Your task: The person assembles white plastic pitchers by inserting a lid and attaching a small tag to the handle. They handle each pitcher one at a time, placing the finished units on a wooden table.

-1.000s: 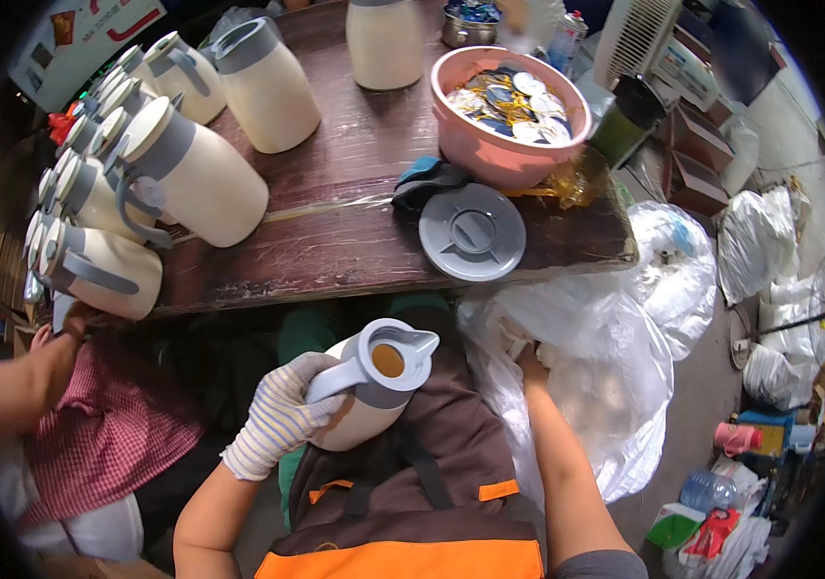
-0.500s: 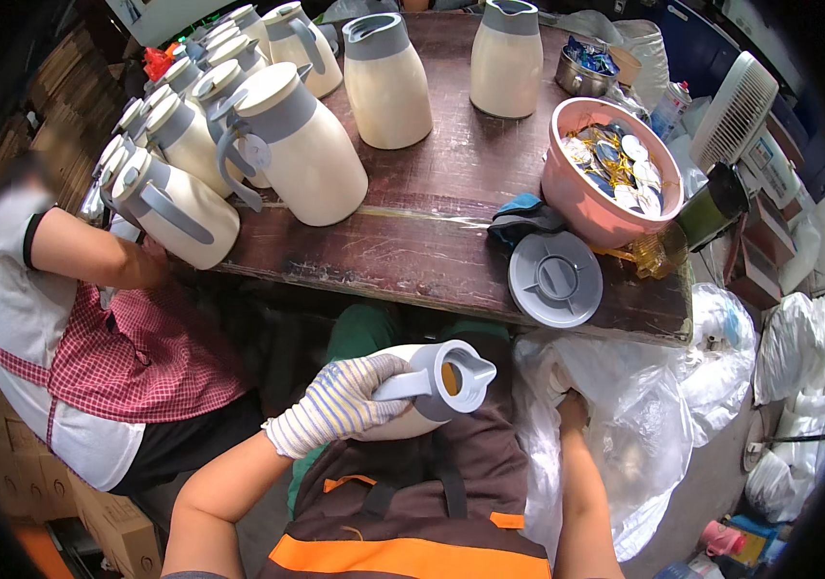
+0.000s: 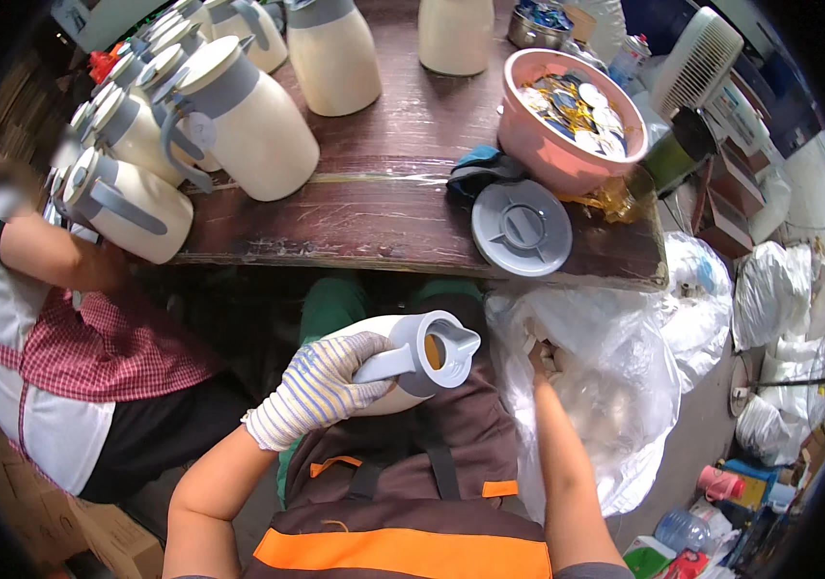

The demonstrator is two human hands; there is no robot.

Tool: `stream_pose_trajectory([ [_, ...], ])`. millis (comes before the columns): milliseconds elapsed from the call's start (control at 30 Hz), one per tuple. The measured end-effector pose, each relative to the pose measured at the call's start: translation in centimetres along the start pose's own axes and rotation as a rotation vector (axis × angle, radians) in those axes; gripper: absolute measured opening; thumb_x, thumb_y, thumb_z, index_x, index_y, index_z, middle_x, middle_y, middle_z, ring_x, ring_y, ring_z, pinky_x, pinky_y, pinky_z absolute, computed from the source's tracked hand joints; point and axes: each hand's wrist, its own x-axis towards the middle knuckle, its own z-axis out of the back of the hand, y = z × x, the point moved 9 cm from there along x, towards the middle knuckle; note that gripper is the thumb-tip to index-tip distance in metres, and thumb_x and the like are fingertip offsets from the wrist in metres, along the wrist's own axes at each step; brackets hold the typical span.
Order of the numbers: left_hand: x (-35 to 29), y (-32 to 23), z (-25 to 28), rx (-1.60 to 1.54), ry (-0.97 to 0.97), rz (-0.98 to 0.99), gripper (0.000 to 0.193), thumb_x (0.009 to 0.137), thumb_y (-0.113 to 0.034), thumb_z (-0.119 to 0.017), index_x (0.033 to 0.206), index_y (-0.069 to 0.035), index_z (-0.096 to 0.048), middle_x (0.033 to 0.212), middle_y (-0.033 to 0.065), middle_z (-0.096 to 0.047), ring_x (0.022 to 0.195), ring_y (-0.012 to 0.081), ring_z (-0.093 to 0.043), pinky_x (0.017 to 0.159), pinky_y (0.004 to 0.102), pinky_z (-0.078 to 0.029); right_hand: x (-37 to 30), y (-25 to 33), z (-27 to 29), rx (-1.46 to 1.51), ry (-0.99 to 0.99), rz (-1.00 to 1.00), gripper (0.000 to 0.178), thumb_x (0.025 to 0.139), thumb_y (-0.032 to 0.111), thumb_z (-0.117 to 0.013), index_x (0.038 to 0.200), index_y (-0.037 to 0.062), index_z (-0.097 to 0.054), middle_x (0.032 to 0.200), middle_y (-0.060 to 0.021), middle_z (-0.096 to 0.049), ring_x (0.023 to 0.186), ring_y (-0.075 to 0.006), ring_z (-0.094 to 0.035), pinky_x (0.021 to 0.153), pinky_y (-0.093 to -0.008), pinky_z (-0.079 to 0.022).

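Note:
My left hand (image 3: 321,386), in a striped knit glove, is closed around the handle of a cream thermal jug (image 3: 395,398). The jug lies tilted over my lap, its grey spouted collar turned to the right and its lidless mouth showing a brownish inside. To the right, my bare right hand (image 3: 540,365) reaches into a large transparent plastic bag (image 3: 615,425) beside my lap. Pale things show dimly through the plastic, and the bag hides most of my fingers. A round grey lid-like disc with ribs (image 3: 522,229) lies at the table's front edge.
Several lidded cream jugs (image 3: 250,135) crowd the left of the dark wooden table (image 3: 384,227). A pink tub (image 3: 572,159) of round tags with gold strings stands at right, next to a dark cloth item (image 3: 480,176). At left, a co-worker in a checked apron (image 3: 113,338) sits close.
The whole view has shifted, so the table and its things sit higher and further left. My left hand still grips the jug. My right hand remains in the bag.

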Motion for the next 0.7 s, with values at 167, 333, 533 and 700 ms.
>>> stream_pose_trajectory([
  [167, -0.8, 0.8, 0.7, -0.028, -0.092, -0.032, 0.037, 0.077, -0.018, -0.076, 0.109, -0.004, -0.066, 0.091, 0.0128, -0.069, 0.084, 0.0213, -0.068, 0.079, 0.0310, -0.053, -1.4, 0.4, -0.3, 0.171, -0.059, -0.083, 0.059, 0.077, 0.036, -0.072, 0.123, 0.0039, -0.056, 0.098, -0.0089, -0.065, 0.083, -0.0197, -0.061, 0.069, -0.0343, -0.048],
  [333, -1.3, 1.3, 1.6, 0.015, -0.073, -0.027, 0.037, 0.078, -0.021, -0.073, 0.111, -0.006, -0.065, 0.095, 0.0143, -0.069, 0.087, 0.0283, -0.068, 0.079, 0.0344, -0.053, -10.0, 2.8, 6.9, 0.699, 0.380, -0.023, 0.061, 0.073, 0.039, -0.072, 0.122, 0.0072, -0.055, 0.091, -0.0040, -0.061, 0.074, -0.0140, -0.055, 0.057, -0.0300, -0.044],
  [533, -0.8, 0.3, -1.4, 0.171, 0.029, -0.148, 0.048, 0.082, -0.042, -0.068, 0.116, -0.008, -0.064, 0.093, 0.0194, -0.068, 0.086, 0.0363, -0.067, 0.075, 0.0415, -0.052, -30.1, 22.5, 19.2, 0.205, 0.050, 1.029, 0.093, 0.070, 0.028, -0.081, 0.145, 0.0014, -0.033, 0.142, -0.0213, -0.042, 0.131, -0.0352, -0.044, 0.108, -0.0391, -0.035],
  [700, -1.2, -0.6, -1.3, 0.254, 0.020, -0.104, 0.043, 0.082, -0.039, -0.072, 0.109, -0.006, -0.067, 0.091, 0.0168, -0.069, 0.084, 0.0334, -0.068, 0.076, 0.0382, -0.053, -32.1, 27.3, 17.0, 0.036, -0.120, 1.278, 0.085, 0.077, 0.059, -0.066, 0.140, 0.0061, -0.042, 0.130, -0.0226, -0.047, 0.113, -0.0387, -0.050, 0.100, -0.0509, -0.035],
])
